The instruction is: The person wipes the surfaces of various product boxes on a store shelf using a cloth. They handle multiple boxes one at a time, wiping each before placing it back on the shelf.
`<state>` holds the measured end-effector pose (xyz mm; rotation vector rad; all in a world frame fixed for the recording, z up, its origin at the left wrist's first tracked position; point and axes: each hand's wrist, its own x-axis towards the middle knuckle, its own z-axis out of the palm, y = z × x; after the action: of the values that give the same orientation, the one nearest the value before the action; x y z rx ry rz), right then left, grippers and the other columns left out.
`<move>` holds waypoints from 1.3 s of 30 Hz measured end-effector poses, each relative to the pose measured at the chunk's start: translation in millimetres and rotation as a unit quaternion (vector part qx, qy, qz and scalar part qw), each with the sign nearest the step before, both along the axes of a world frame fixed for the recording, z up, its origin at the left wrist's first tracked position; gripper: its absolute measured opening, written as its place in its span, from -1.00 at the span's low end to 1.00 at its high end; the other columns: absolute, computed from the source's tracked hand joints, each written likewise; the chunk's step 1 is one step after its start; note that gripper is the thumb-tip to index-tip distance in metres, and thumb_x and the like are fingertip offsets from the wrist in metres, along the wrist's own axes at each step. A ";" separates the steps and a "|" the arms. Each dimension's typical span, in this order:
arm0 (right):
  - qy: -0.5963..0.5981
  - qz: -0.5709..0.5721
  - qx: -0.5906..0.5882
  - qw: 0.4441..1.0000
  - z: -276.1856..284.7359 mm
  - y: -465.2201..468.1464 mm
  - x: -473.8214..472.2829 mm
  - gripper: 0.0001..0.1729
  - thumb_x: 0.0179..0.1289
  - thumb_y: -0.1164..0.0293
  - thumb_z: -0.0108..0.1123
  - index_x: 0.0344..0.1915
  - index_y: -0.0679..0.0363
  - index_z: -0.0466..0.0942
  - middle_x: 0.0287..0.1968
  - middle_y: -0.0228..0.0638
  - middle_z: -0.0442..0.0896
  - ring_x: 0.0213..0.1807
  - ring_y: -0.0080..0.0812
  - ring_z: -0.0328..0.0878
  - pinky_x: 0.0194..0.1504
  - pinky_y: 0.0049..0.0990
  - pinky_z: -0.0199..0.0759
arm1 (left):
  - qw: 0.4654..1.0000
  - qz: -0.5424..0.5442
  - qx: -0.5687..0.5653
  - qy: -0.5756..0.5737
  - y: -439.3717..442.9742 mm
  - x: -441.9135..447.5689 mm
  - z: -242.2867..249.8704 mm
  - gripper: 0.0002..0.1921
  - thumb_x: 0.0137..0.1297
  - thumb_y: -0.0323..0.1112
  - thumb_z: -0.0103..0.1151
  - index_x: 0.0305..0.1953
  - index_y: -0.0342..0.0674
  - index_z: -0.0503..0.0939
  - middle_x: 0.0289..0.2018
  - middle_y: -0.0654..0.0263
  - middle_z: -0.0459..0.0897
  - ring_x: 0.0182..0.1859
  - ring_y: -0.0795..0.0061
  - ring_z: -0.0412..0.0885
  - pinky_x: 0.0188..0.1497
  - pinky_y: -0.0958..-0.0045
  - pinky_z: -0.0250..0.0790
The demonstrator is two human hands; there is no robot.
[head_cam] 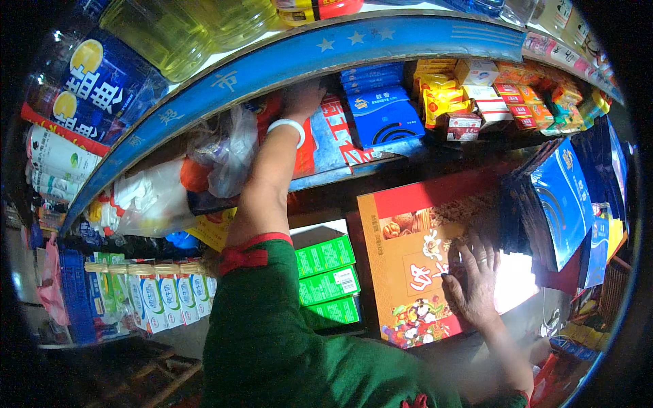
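Note:
My left hand reaches under the blue shelf edge onto the shelf behind it; its fingers are in shadow, so what they touch is hidden. A white bangle is on that wrist. Close to it lie a red and light-blue printed package and a blue box of mosquito coils. Lower right, my right hand rests with spread fingers on a large orange and red printed carton, and wears a ring. Sunlight falls on the carton's right part.
Green boxes stand left of the carton, and more blue mosquito-coil boxes are stacked on its right. Plastic bags lie left of my left arm. Small medicine-like boxes fill the shelf's right. Milk cartons stand lower left; bottles are above.

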<state>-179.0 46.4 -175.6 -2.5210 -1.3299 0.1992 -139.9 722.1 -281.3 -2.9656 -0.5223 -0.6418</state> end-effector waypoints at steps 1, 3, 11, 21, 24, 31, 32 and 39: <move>-0.001 -0.004 -0.001 1.000 -0.3 -1.0 -1.4 -0.15 0.49 -0.05 0.41 0.62 0.10 0.47 0.69 0.08 0.34 0.69 0.31 0.18 0.74 0.35 -0.23 | 1.000 0.001 0.000 -0.006 -4.4 2.4 -2.5 -0.40 0.64 -0.17 0.14 0.58 -0.28 0.50 0.60 -0.20 0.46 0.64 -0.28 0.37 0.74 -0.11 0.17; -0.008 0.005 0.009 1.000 3.8 -0.2 -0.3 -0.15 0.49 -0.03 0.41 0.62 0.10 0.47 0.69 0.08 0.34 0.67 0.31 0.19 0.74 0.34 -0.22 | 0.999 0.024 -0.018 -0.032 11.7 -5.1 -3.6 -0.42 0.65 -0.19 0.11 0.59 -0.24 0.50 0.60 -0.19 0.47 0.63 -0.27 0.38 0.73 -0.11 0.20; -0.017 0.036 0.029 0.999 -1.5 12.9 13.6 -0.17 0.50 0.05 0.39 0.63 0.14 0.44 0.71 0.09 0.32 0.72 0.33 0.14 0.76 0.31 -0.23 | 0.975 0.217 0.017 -0.045 62.1 -110.3 -11.6 -0.37 0.67 -0.08 0.07 0.64 -0.18 0.45 0.60 -0.20 0.46 0.64 -0.25 0.40 0.68 -0.18 0.26; -0.033 0.028 0.005 0.999 -1.9 2.6 8.7 -0.17 0.52 0.09 0.38 0.65 0.15 0.42 0.76 0.07 0.28 0.78 0.29 0.08 0.78 0.32 -0.31 | 0.995 0.060 0.068 -0.035 2.5 -98.5 15.4 -0.34 0.61 0.05 0.25 0.60 -0.04 0.45 0.60 -0.10 0.47 0.64 -0.25 0.37 0.69 -0.17 0.22; -0.042 0.037 0.003 0.998 -8.8 2.2 12.5 -0.17 0.50 0.07 0.37 0.65 0.12 0.43 0.75 0.07 0.29 0.77 0.29 0.09 0.77 0.31 -0.27 | 0.982 0.157 -0.088 -0.062 27.2 -101.8 0.4 -0.31 0.63 0.01 0.24 0.65 -0.05 0.39 0.60 -0.10 0.48 0.60 -0.28 0.41 0.64 -0.16 0.30; -0.035 0.027 -0.006 0.999 0.6 2.9 10.1 -0.20 0.54 0.00 0.32 0.62 0.13 0.47 0.76 0.06 0.30 0.76 0.29 0.14 0.77 0.27 -0.21 | 0.955 0.192 0.038 -0.223 61.3 -104.5 20.7 -0.20 0.64 -0.04 0.24 0.73 -0.24 0.24 0.60 -0.22 0.44 0.57 -0.33 0.45 0.60 -0.17 0.35; -0.030 0.033 -0.002 0.999 1.6 2.8 12.1 -0.20 0.53 0.00 0.32 0.62 0.14 0.47 0.76 0.06 0.31 0.76 0.29 0.14 0.77 0.27 -0.21 | 0.963 0.225 0.039 -0.141 63.6 -109.5 11.7 -0.19 0.64 -0.04 0.25 0.74 -0.23 0.22 0.61 -0.22 0.43 0.58 -0.32 0.44 0.61 -0.17 0.35; -0.025 0.026 -0.005 0.999 1.6 -0.7 8.5 -0.17 0.53 0.04 0.35 0.66 0.14 0.44 0.74 0.12 0.31 0.76 0.32 0.11 0.77 0.28 -0.23 | 0.953 0.295 -0.073 0.006 50.6 -101.2 -3.0 -0.28 0.70 -0.03 0.12 0.71 -0.21 0.25 0.55 -0.21 0.51 0.44 -0.30 0.63 0.47 -0.15 0.53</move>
<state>-170.5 45.6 -174.0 -2.5174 -1.4179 0.1539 -241.1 772.7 -284.3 -2.6985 -1.4273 -0.5286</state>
